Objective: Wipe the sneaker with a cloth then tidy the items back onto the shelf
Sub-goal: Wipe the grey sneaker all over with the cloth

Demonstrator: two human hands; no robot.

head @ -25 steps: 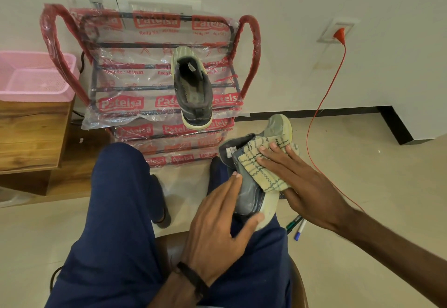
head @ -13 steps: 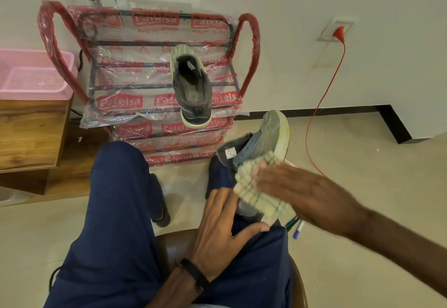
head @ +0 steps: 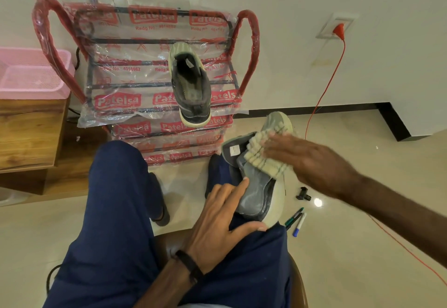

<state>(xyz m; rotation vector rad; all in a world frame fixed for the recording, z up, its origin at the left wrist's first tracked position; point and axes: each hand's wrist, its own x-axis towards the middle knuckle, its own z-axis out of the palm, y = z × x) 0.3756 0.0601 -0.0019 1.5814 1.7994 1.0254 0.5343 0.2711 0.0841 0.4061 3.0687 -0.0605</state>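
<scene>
A grey sneaker (head: pixel 256 191) with a pale sole lies on its side on my right thigh. My left hand (head: pixel 222 225) grips its heel end, thumb under the sole and fingers on the upper. My right hand (head: pixel 304 160) presses a cream checked cloth (head: pixel 261 157) flat against the sneaker's upper near the opening. The matching sneaker (head: pixel 191 85) sits on the top tier of the red shoe shelf (head: pixel 135 82), which is still wrapped in printed plastic and stands against the wall in front of my knees.
A pink basket (head: pixel 31 73) sits on a wooden cabinet (head: pixel 29 133) at the left. Markers (head: pixel 296 220) and a small black object (head: pixel 302 194) lie on the tiled floor by my right leg. A red cable (head: pixel 324 87) runs from a wall socket down across the floor.
My right hand has slid the cloth down the sneaker toward the heel and back up toward the opening. My left hand keeps its hold on the heel end.
</scene>
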